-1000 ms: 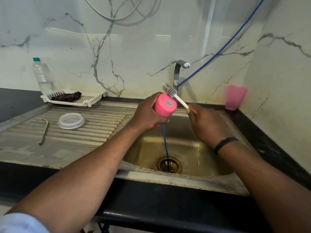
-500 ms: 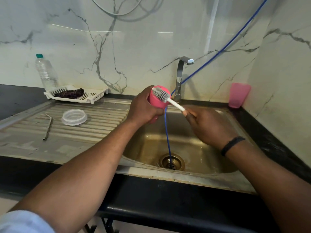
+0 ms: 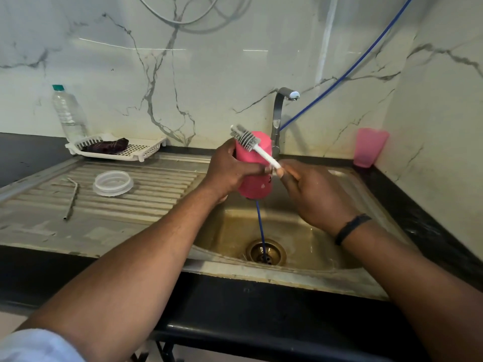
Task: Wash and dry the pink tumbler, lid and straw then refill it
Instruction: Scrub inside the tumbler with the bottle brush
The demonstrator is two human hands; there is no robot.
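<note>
- Head camera view over a steel sink (image 3: 295, 279): a person is holding a pink tumbler (image 3: 254, 176) above the basin, roughly upright and tilted a little.
- Left hand (image 3: 230, 169) is wrapping its fingers and thumb around the tumbler's side, gripping it firmly about halfway up.
- Right hand (image 3: 312, 194) is pinching the white handle of a bottle brush (image 3: 254, 147) between curled fingers; a dark band (image 3: 351, 228) is circling that wrist.
- Grey bristles of the brush are lying against the tumbler's upper end, with the handle slanting down toward the right hand.
- Behind the tumbler, a metal tap (image 3: 281, 113) is standing at the back of the basin; a blue hose (image 3: 339, 77) is running down from the upper right, passing behind the tumbler and dropping into the drain (image 3: 265, 252).
- On the ribbed draining board (image 3: 156, 189) to the left, a clear round lid (image 3: 113, 182) is lying flat, and a bent metal straw (image 3: 72, 198) is lying just beside it, apart from it.
- Farther back, a white perforated tray (image 3: 142, 150) is holding a dark cloth (image 3: 105, 146), with a clear plastic bottle (image 3: 68, 113) with a green cap standing behind it.
- At the right corner, a second pink cup (image 3: 369, 147) is standing on the black counter (image 3: 423, 223), well apart from the hands.
</note>
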